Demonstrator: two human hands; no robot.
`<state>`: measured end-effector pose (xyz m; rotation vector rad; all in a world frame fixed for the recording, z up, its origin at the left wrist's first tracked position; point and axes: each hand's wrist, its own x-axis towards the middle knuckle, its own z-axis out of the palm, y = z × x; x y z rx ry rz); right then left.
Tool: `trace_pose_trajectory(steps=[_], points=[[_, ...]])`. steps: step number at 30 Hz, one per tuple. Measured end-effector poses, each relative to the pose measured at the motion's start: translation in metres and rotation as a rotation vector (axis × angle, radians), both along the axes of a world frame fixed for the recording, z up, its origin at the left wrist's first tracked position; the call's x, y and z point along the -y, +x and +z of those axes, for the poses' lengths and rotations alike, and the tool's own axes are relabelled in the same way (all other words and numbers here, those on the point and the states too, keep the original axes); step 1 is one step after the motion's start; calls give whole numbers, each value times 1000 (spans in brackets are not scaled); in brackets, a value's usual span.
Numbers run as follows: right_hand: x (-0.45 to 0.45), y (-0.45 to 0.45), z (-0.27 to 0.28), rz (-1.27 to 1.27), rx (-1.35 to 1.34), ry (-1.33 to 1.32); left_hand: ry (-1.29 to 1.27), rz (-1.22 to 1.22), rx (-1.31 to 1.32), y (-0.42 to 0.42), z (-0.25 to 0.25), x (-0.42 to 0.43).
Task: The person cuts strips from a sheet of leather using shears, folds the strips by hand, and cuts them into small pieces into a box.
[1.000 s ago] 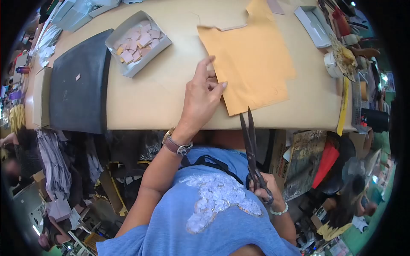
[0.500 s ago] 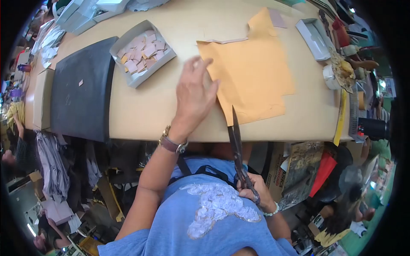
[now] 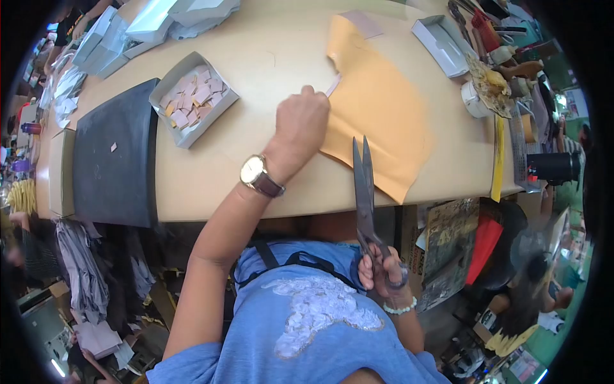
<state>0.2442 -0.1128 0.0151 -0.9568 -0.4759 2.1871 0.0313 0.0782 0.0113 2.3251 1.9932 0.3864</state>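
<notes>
My left hand (image 3: 302,123), with a watch on its wrist, is closed on the left edge of a yellow-orange sheet (image 3: 382,109). The sheet lies turned on the table, one corner pointing toward the front edge. In my right hand (image 3: 385,272) are large dark scissors (image 3: 364,198), held by the handles. Their blades point away from me, slightly parted, with the tips over the lower part of the sheet.
An open box (image 3: 194,102) of small pinkish pieces stands left of centre, beside a black board (image 3: 116,153). A white box (image 3: 442,48), a white cup (image 3: 474,99) and tools line the right side. Pale boxes (image 3: 150,22) sit at the back left.
My left hand has closed on the sheet's left edge. The sheet has turned and shifted, its corner now nearer the front edge. The scissors have come away from its lower left corner.
</notes>
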Motion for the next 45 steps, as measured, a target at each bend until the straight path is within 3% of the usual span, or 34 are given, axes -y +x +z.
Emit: trace_pose_trajectory(steps=[3,6,10,13,14,18,21,27,30,33,35,36,38,42,45], points=[[0,-8,-7,-92,-42,-28,32,-83,-171,7,-2,8],[3,-14,-1,-144,-38,-96,234,-104,-120,-7,-18,1],[2,-20,1,-152,-98,-180,-345,155,859,-35,-13,-11],[-3,-24,5,-137,-48,-135,-367,177,927,-39,-11,-6],[-5,-24,10,-132,-8,-105,-367,173,904,-40,-10,-4],[-28,-21,36,-11,606,218,-248,113,755,-31,-5,2],[-74,-20,42,-55,1244,593,-212,108,721,-26,-7,9],[-180,-15,20,-9,1822,763,-19,130,338,-18,3,35],[-182,-13,23,126,1725,760,101,125,374,-19,-11,41],[-155,-44,22,-85,1998,1278,229,80,260,-14,-21,45],[-148,-71,5,52,1581,1340,263,24,130,-11,-24,44],[-142,-83,-9,49,1601,1388,277,-7,64,-10,-25,43],[-135,-101,-33,36,1629,1502,232,22,185,-18,-27,36],[-131,-96,-32,61,1623,1433,197,116,311,-23,-28,35],[-130,-96,-32,61,1641,1428,290,199,254,-24,-33,34]])
